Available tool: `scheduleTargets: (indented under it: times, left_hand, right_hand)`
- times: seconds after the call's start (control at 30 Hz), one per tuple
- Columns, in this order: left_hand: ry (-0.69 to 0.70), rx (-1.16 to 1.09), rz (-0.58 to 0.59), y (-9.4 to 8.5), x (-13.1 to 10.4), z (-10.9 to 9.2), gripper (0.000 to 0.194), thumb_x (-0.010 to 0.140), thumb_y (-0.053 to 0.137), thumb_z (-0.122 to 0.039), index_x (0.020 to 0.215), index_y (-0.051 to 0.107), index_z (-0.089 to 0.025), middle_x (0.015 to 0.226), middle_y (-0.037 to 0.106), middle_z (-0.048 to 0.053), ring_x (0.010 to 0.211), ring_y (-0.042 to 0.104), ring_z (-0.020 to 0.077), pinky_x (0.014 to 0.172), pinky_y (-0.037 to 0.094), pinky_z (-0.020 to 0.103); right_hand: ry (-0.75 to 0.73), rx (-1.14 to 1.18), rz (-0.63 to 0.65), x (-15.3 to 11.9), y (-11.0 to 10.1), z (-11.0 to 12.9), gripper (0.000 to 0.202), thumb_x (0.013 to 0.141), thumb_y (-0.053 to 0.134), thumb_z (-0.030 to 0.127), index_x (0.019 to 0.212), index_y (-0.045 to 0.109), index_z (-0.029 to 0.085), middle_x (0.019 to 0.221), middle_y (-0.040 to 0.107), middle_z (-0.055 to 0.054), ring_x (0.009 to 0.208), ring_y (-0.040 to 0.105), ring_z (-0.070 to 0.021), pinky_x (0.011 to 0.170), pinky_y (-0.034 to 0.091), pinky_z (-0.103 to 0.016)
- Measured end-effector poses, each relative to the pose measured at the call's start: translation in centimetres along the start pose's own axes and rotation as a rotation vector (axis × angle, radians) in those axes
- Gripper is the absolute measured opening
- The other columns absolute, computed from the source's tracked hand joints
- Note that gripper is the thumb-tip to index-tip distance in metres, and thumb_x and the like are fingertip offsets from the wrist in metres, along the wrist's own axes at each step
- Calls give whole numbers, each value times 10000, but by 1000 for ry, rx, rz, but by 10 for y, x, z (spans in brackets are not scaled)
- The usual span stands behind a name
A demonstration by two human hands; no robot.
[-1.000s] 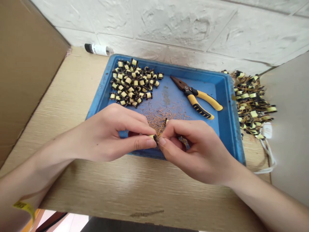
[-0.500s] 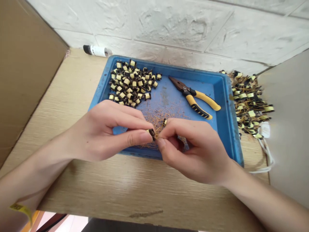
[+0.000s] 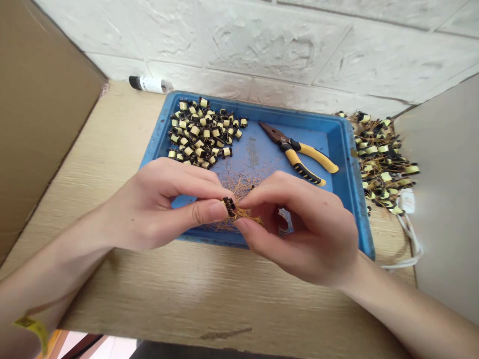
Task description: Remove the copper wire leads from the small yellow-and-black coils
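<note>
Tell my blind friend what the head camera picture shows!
A left hand pinches a small yellow and black part above a blue tray, while the right hand, fingers parted, is beside thin wires. The tray holds a heap of similar parts and yellow-handled pliers; more parts with wires lie to its right.

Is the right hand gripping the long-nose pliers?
No, the long-nose pliers lie in the blue tray, beyond the right hand.

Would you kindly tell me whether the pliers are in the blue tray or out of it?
In: the pliers lie on the floor of the blue tray, inside its rim, beyond the right hand.
</note>
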State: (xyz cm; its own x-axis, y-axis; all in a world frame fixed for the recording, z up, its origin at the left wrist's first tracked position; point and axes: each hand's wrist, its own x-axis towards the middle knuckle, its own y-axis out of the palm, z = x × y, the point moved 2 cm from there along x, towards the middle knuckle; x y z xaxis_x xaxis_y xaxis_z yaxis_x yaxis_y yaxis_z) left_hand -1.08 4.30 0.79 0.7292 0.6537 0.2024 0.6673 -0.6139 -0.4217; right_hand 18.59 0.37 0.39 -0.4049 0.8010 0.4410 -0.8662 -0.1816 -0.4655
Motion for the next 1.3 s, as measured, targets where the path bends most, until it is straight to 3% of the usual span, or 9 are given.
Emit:
scheduleTargets:
  times: [0.23, 0.4, 0.6, 0.9, 1.1, 1.3]
  left_hand:
    - [-10, 30, 27, 1, 0, 1, 156, 951, 645, -144, 894, 779, -198, 777, 768, 2, 641, 680, 109, 558, 499, 175]
    - [-1, 26, -16, 3, -3, 5, 145, 958, 658, -173, 907, 790, -208, 782, 764, -10, 655, 680, 97, 576, 492, 169]
    - [0, 79, 11, 1, 0, 1, 129, 953, 667, -174, 903, 785, -162, 773, 770, 8, 646, 683, 101, 569, 500, 170]
    - [-11, 64, -13, 1, 1, 1, 123, 937, 679, -171, 887, 787, -202, 773, 781, -2, 646, 693, 99, 583, 509, 163]
    - [-100, 61, -74, 1, -1, 1, 132, 932, 667, -186, 875, 786, -194, 749, 763, -2, 630, 664, 105, 553, 477, 180]
    - [-86, 33, -113, 2, -3, 5, 133, 929, 673, -211, 837, 768, -201, 719, 729, -20, 613, 622, 100, 561, 456, 197]
  right_hand:
    - [-31, -19, 30, 0, -1, 0, 104, 915, 726, 117, 905, 637, 170, 775, 660, 10, 646, 555, -56, 551, 434, -178]
    - [-21, -32, 27, -1, -1, 1, 109, 919, 696, 96, 867, 626, 163, 725, 618, 22, 619, 529, -58, 528, 414, -189]
    - [23, -35, 30, -1, 0, 2, 130, 894, 685, 90, 840, 604, 177, 696, 589, 37, 595, 518, -55, 501, 384, -193]
    - [33, -9, 15, 0, 0, 1, 154, 850, 641, 55, 802, 586, 190, 671, 590, 27, 584, 511, -69, 516, 417, -213]
    - [48, -37, 14, 0, 0, 1, 139, 868, 627, 62, 894, 619, 198, 728, 616, 23, 583, 514, -71, 548, 448, -225]
    - [19, -25, -1, 1, 1, 1, 147, 854, 618, 29, 868, 624, 175, 733, 628, 6, 600, 532, -71, 546, 435, -225]
